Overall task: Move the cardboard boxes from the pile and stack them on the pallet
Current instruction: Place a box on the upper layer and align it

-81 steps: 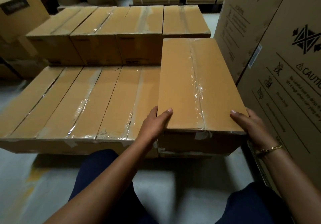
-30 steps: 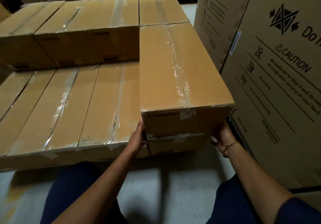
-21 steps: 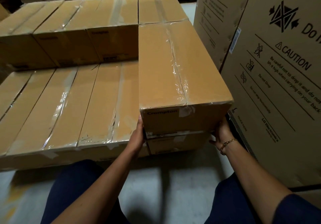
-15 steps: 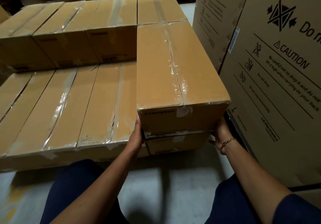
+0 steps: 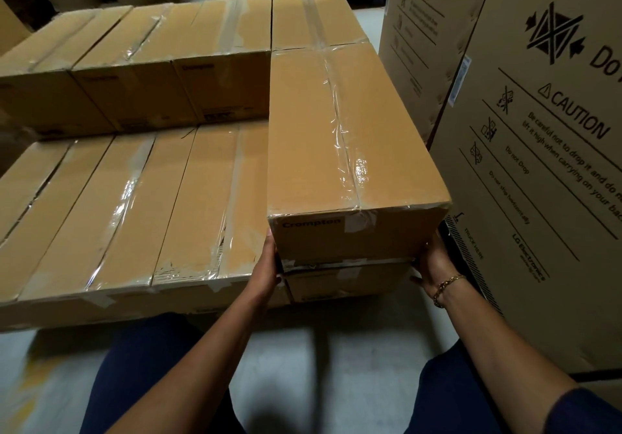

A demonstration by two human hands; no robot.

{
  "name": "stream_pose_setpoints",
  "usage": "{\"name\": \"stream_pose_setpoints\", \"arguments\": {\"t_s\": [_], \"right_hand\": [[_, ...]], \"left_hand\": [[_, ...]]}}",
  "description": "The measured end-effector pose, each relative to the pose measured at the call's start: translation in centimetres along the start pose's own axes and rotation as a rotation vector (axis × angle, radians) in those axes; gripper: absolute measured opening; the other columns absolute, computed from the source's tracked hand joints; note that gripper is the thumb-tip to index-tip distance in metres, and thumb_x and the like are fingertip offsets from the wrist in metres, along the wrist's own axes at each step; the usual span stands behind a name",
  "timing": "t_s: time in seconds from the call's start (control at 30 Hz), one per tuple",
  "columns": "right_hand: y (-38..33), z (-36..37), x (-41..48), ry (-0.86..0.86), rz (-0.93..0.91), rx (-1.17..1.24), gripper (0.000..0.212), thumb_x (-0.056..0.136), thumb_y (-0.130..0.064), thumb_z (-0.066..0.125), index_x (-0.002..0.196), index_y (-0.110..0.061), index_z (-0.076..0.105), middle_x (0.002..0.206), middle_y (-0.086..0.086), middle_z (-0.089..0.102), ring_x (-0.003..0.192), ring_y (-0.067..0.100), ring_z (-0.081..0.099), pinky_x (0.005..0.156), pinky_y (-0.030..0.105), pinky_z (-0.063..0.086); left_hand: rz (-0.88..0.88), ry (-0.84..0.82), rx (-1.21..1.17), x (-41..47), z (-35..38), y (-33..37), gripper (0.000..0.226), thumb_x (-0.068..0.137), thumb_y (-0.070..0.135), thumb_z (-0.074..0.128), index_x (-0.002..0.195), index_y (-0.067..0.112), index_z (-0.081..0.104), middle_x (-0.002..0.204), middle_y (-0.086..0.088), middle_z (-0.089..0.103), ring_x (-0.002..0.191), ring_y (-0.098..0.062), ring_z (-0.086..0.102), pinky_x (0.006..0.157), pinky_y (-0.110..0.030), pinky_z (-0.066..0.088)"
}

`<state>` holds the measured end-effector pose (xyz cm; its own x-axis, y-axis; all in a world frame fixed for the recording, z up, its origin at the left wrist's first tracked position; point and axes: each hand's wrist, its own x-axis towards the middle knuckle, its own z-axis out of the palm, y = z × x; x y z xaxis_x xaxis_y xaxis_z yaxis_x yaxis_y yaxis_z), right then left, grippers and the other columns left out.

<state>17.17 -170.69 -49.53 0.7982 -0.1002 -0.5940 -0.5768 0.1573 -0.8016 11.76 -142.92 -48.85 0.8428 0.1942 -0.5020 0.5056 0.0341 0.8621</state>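
I have the Crompton box [image 5: 336, 130] by its near end. It lies lengthwise away from me toward 12 o'clock, resting on a matching lower box [image 5: 346, 282], with their near faces about flush. My left hand [image 5: 266, 265] grips the bottom corner at 7 o'clock of that face. My right hand [image 5: 434, 262], the one with the bracelet [image 5: 444, 287], grips the corner at 5 o'clock. Both sit low, at the seam between the two boxes.

I read the low grip as the handling step itself, lifting this box or seating it. I can't say which, since no pallet shows and I can't tell pile from stack.

The next move needs both hands level and the long box kept straight. The printed cartons [image 5: 538, 164] at 3 o'clock stand just beside it and leave my right hand little room. The low row of boxes [image 5: 134, 214] at 9 o'clock touches its left side.

Most of my fingers are hidden behind or beneath the box corners. The far end butts against another box [image 5: 313, 19] at 12 o'clock, and whether they touch is unclear. What carries the boxes is hidden; only the floor [image 5: 303, 366] shows by my knees.
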Motion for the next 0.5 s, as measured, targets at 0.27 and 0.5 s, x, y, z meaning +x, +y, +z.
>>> {"name": "stream_pose_setpoints", "arguments": {"t_s": [0.27, 0.5], "right_hand": [[-0.2, 0.2, -0.5, 0.031, -0.029, -0.011, 0.038, 0.102, -0.061, 0.025, 0.125, -0.040, 0.048, 0.125, -0.007, 0.050, 0.112, 0.017, 0.047, 0.096, 0.042, 0.032], [-5.7, -1.8, -1.5, 0.037, -0.298, 0.016, 0.079, 0.086, -0.082, 0.038, 0.130, -0.023, 0.064, 0.106, -0.008, 0.069, 0.109, 0.022, 0.062, 0.094, 0.045, 0.044]], "left_hand": [[0.011, -0.007, 0.025, -1.3, -0.1, 1.3, 0.068, 0.101, 0.066, 0.013, 0.150, 0.031, 0.045, 0.147, 0.001, 0.054, 0.131, -0.017, 0.051, 0.103, -0.040, 0.036], [0.226, 0.130, 0.001, -3.4, -1.0, 7.5, 0.074, 0.099, 0.068, 0.021, 0.156, 0.023, 0.034, 0.159, 0.000, 0.039, 0.142, -0.020, 0.041, 0.121, -0.050, 0.026]]}}
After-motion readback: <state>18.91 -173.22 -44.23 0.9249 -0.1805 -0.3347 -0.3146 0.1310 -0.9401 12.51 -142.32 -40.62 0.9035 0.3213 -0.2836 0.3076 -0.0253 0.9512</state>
